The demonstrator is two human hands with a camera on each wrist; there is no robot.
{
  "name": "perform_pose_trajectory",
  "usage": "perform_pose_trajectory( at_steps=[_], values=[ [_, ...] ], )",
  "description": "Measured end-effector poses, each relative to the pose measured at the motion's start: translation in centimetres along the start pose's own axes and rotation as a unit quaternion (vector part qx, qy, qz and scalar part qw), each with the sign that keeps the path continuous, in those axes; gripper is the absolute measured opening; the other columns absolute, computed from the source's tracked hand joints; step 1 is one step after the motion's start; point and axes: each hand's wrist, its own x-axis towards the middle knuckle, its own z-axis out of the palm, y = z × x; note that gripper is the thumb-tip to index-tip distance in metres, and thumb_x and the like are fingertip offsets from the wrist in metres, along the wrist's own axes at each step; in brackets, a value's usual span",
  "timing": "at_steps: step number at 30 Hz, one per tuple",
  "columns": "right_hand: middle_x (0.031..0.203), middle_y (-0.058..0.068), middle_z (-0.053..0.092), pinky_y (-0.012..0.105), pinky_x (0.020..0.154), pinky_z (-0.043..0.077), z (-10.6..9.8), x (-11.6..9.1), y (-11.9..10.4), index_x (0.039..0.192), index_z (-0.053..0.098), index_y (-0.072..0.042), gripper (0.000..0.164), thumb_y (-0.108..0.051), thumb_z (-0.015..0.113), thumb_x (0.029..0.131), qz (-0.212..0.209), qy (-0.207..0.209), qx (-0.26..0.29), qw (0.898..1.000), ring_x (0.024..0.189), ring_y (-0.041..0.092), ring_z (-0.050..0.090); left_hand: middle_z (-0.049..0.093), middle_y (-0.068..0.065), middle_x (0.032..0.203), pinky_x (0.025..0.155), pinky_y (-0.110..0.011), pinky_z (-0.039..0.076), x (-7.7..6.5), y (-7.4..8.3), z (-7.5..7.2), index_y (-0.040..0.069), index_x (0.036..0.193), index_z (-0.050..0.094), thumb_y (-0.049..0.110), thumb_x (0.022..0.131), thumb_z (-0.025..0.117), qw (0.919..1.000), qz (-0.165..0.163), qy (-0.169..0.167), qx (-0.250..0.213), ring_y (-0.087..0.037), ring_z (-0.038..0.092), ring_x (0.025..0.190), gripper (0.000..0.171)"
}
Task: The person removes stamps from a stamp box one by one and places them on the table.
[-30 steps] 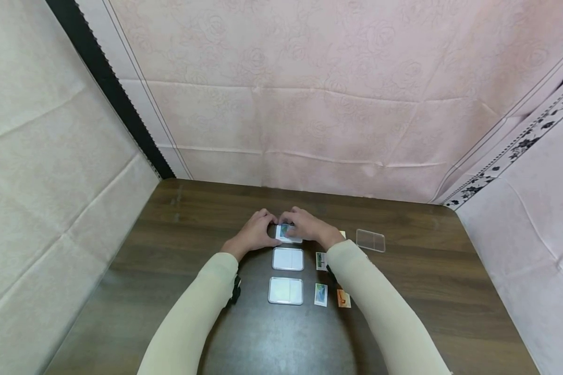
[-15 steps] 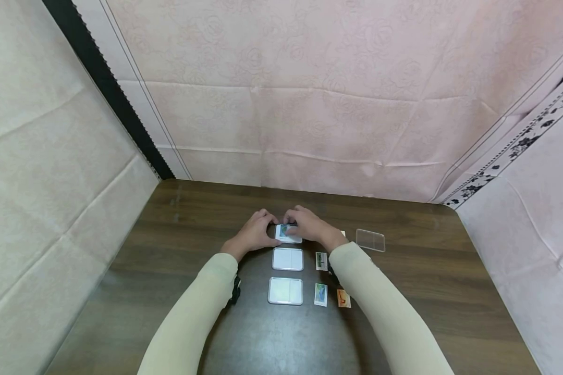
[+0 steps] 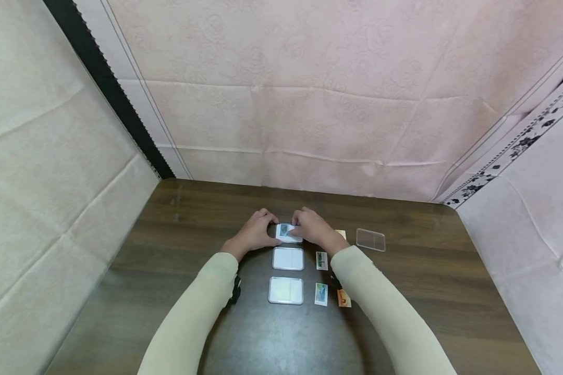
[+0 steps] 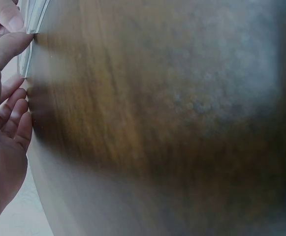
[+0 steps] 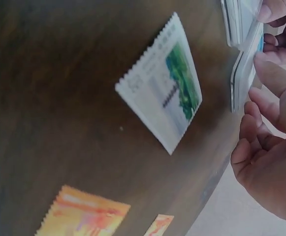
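Observation:
A flat clear plastic case [image 3: 287, 239] with a white inside lies farthest out in the row, a bluish postage stamp [image 3: 284, 229] in it. My left hand [image 3: 253, 232] grips the case's left end, thumb along the near edge and fingers at the far edge. Over the right end is my right hand [image 3: 312, 229], its thumb and bent fingers on the case's edges. In the right wrist view the right thumb [image 5: 273, 73] touches the case edge. The right hand partly covers the case in the head view.
Two similar cases, a middle case [image 3: 288, 259] and a near case [image 3: 285, 290], lie nearer. To their right lie a green stamp [image 3: 321, 261], a blue stamp [image 3: 321, 295], an orange stamp [image 3: 344, 298] and a partly hidden yellowish stamp [image 3: 341, 234]. A transparent lid [image 3: 370, 240] lies farther right.
My right hand has shifted a little to the right along the far case, uncovering more of the stamp. The left hand stays in place.

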Motion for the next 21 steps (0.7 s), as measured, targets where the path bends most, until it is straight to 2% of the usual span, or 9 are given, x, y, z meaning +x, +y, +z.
perform_pose_trajectory(
  at_steps=[7, 11, 21],
  values=[
    [0.118, 0.006, 0.060, 0.036, 0.088, 0.054, 0.20, -0.17, -0.50, 0.115, 0.068, -0.010, 0.033, -0.033, 0.078, 0.093, 0.015, 0.002, 0.014, 1.000, 0.098, 0.020, 0.057, 0.053, -0.004, 0.128, 0.105, -0.041, 0.048, 0.01, 0.05, 0.00, 0.013, 0.128, 0.065, 0.042, 0.083, 0.086, 1.0000, 0.002, 0.001, 0.001, -0.023, 0.048, 0.119, 0.058],
    [0.117, 0.006, 0.060, 0.036, 0.090, 0.054, 0.20, -0.13, -0.85, 0.120, 0.068, -0.007, 0.037, -0.031, 0.078, 0.093, 0.014, -0.002, 0.024, 1.000, 0.100, 0.020, 0.058, 0.053, -0.003, 0.127, 0.105, -0.041, 0.048, 0.03, 0.01, 0.00, 0.013, 0.128, 0.065, 0.042, 0.083, 0.086, 1.0000, 0.004, 0.001, 0.004, -0.023, 0.048, 0.118, 0.058],
    [0.117, 0.005, 0.060, 0.037, 0.094, 0.055, 0.30, -0.24, -0.36, 0.122, 0.065, -0.011, 0.033, -0.026, 0.077, 0.094, -0.019, -0.003, 0.061, 0.998, 0.107, 0.021, 0.060, 0.054, -0.004, 0.128, 0.106, -0.041, 0.048, 0.01, -0.01, -0.02, 0.012, 0.128, 0.065, 0.043, 0.083, 0.086, 1.0000, 0.003, 0.001, 0.002, -0.023, 0.048, 0.119, 0.059]
  ],
)
